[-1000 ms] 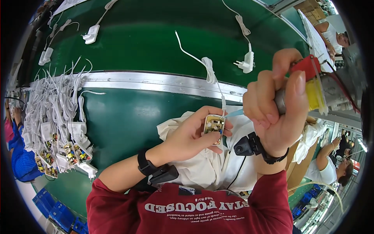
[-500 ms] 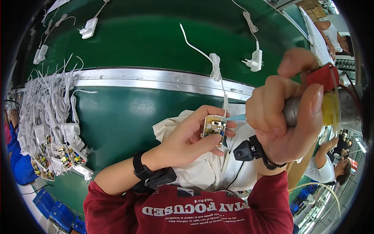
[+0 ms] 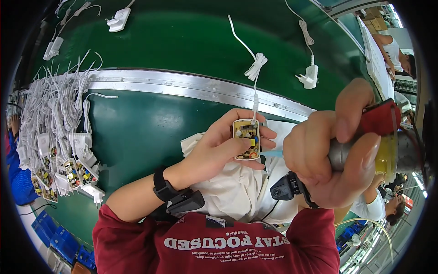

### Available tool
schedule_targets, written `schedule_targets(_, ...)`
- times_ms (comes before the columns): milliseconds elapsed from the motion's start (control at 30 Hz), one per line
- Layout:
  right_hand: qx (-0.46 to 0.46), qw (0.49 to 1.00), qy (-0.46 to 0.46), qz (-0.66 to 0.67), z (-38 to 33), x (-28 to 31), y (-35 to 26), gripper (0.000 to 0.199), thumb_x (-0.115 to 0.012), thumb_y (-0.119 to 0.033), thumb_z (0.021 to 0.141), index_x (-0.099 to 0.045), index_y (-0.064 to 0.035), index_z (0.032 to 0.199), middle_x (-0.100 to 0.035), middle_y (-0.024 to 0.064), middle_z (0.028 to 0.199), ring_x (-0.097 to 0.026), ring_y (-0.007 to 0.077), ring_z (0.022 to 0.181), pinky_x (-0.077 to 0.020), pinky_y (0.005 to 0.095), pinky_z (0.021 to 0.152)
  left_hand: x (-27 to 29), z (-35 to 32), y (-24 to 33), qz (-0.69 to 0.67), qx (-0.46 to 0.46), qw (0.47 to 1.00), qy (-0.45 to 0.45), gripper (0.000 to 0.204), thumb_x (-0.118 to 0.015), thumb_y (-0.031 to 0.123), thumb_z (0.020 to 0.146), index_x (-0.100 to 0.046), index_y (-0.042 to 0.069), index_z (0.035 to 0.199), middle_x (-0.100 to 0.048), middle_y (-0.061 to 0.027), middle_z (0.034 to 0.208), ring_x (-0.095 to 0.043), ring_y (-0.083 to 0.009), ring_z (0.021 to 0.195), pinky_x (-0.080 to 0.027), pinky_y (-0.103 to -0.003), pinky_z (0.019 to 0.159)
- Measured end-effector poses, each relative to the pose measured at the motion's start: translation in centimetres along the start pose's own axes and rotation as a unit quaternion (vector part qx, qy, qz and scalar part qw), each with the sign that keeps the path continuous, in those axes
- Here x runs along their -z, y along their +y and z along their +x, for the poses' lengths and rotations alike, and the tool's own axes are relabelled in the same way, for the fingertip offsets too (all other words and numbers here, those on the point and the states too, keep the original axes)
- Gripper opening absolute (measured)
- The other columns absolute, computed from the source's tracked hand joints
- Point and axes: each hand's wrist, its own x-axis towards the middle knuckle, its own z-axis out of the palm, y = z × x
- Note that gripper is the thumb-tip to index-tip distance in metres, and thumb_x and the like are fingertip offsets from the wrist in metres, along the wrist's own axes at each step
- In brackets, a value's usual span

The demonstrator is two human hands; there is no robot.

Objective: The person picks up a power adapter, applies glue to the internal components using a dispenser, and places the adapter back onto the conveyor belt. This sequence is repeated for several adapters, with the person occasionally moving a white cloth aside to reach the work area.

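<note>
My left hand (image 3: 212, 144) grips an open white charger housing (image 3: 245, 131), its thumb pressed on the parts inside. The circuit board with yellow and blue components faces up. From the housing's far end a white cable (image 3: 255, 68), tied in a bundle, runs onto the belt. My right hand (image 3: 317, 148) is wrapped round a grey cylindrical dispenser (image 3: 340, 154) with a yellow band and a red block on top. Its pale blue tapered nozzle (image 3: 272, 154) points left, the tip at the housing's near right edge. Whether anything flows from the tip I cannot tell.
At left hangs a pile of open chargers with white cables (image 3: 59, 109). Closed chargers (image 3: 310, 76) lie on the green belt (image 3: 182, 41) beyond a metal rail (image 3: 182, 83). White cloth (image 3: 237, 196) covers my lap. Blue bins (image 3: 64, 242) stand lower left; other people sit at right.
The nozzle tip has gone from the housing's cable end to its near right edge. My left hand and the housing have shifted slightly left and away. The chargers on the belt appear further right.
</note>
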Motion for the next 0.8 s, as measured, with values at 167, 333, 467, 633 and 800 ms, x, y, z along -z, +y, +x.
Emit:
schedule_targets(167, 0.001, 1.0, -0.006, 0.006, -0.04, -0.08, 0.07, 0.039, -0.036, -0.045, 0.102, -0.034, -0.0062, 0.107, -0.037, -0.0019, 0.05, -0.031, 0.0071, 0.038, -0.0266, 0.0237, 0.038, 0.04, -0.14, 0.3, -0.022, 0.017, 1.0, 0.001, 0.04, -0.04, -0.001, 0.093, -0.038, 0.007, 0.132, -0.055, -0.0152, 0.126, -0.057, -0.0253, 0.117, -0.058, -0.041, 0.085)
schedule_targets(333, 0.002, 1.0, -0.011, 0.011, -0.08, -0.18, 0.06, 0.039, -0.037, -0.045, 0.101, -0.033, -0.006, 0.108, -0.038, -0.0017, 0.05, -0.031, 0.0073, 0.038, -0.0271, 0.0237, 0.038, -0.13, -0.18, 0.24, -0.037, 0.013, 0.999, -0.007, 0.039, -0.041, 0.003, 0.096, -0.036, 0.008, 0.134, -0.053, -0.0145, 0.128, -0.054, -0.0255, 0.12, -0.055, -0.043, 0.091)
schedule_targets(467, 0.001, 1.0, -0.019, 0.011, -0.19, -0.32, 0.02, 0.04, -0.037, -0.045, 0.101, -0.033, -0.0059, 0.109, -0.038, -0.0016, 0.051, -0.032, 0.0076, 0.038, -0.0275, 0.0238, 0.038, -0.44, -0.25, 0.1, -0.099, 0.038, 0.994, -0.028, 0.04, -0.041, 0.007, 0.099, -0.033, 0.009, 0.137, -0.047, -0.0139, 0.133, -0.05, -0.0258, 0.125, -0.05, -0.047, 0.098)
schedule_targets(633, -0.001, 0.999, -0.029, 0.014, -0.38, -0.65, 0.08, 0.041, -0.038, -0.045, 0.101, -0.033, -0.0057, 0.111, -0.038, -0.0014, 0.051, -0.032, 0.0079, 0.038, -0.028, 0.0238, 0.039, -0.27, -0.27, 0.16, -0.108, 0.047, 0.992, -0.043, 0.041, -0.041, 0.007, 0.099, -0.031, 0.009, 0.138, -0.045, -0.0141, 0.134, -0.048, -0.0265, 0.126, -0.048, -0.048, 0.1)
schedule_targets(800, 0.0, 0.999, -0.038, 0.019, -0.42, -0.69, 0.1, 0.042, -0.039, -0.046, 0.101, -0.032, -0.0055, 0.112, -0.038, -0.0012, 0.051, -0.033, 0.0082, 0.038, -0.0285, 0.0239, 0.039, -0.34, -0.39, 0.14, -0.121, 0.057, 0.99, -0.033, 0.04, -0.041, 0.007, 0.099, -0.031, 0.008, 0.138, -0.046, -0.0149, 0.134, -0.048, -0.0264, 0.126, -0.048, -0.048, 0.1)
